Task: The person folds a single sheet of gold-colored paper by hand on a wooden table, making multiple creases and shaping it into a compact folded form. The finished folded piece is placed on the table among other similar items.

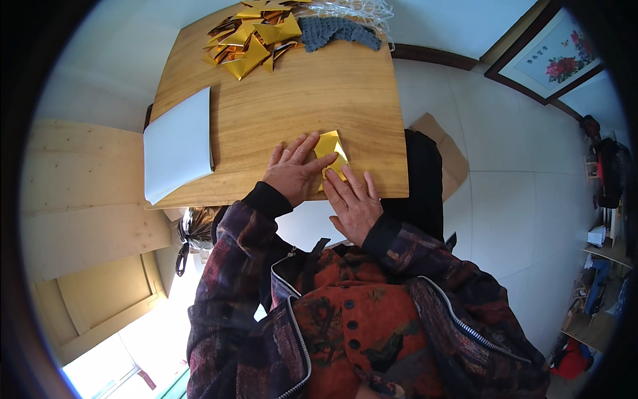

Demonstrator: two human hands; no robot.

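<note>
A small folded piece of shiny gold paper [329, 141] lies flat near the table's front edge, partly covered by my fingers. My left hand [292, 169] rests on its left side, fingers stretched and apart, with the thumb across the paper. From the lower right, my right hand [355, 205] touches the paper's near part with its fingertips, its fingers extended and slightly spread. Both hands press the paper against the wood rather than gripping it. The fold under the fingers is hidden.
On the wooden table [279, 106], a pile of folded gold paper pieces [249, 43] lies at the far side. Beside it are a dark grey knitted cloth [339, 32] and clear plastic [352, 9]. A stack of white sheets [178, 143] sits at the left edge. Brown cardboard [446, 153] is at right.
</note>
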